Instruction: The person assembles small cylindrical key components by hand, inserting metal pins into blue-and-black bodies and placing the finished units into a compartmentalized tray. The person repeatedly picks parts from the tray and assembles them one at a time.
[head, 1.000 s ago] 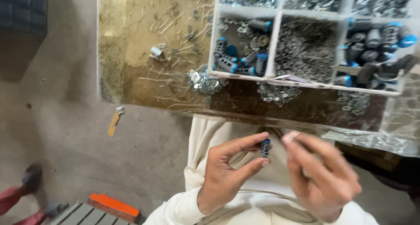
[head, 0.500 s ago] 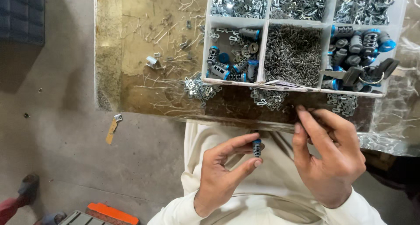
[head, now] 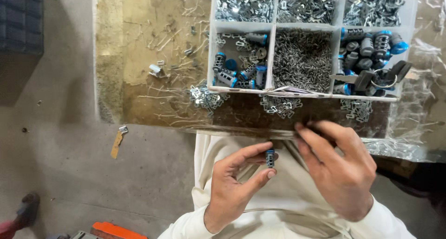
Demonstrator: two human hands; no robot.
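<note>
Head view, looking down. The left hand [head: 234, 185] pinches a small spring-wound cylinder with a blue end [head: 270, 158] between thumb and forefinger, held upright over the lap, just below the counter [head: 153, 81] edge. The right hand [head: 341, 171] reaches to that edge with fingers loosely spread; whether it holds anything cannot be told. On the counter stands a white divided tray [head: 274, 57] with 6 visible compartments of metal clips and blue-capped cylinders; loose clips [head: 204, 99] lie beside it.
</note>
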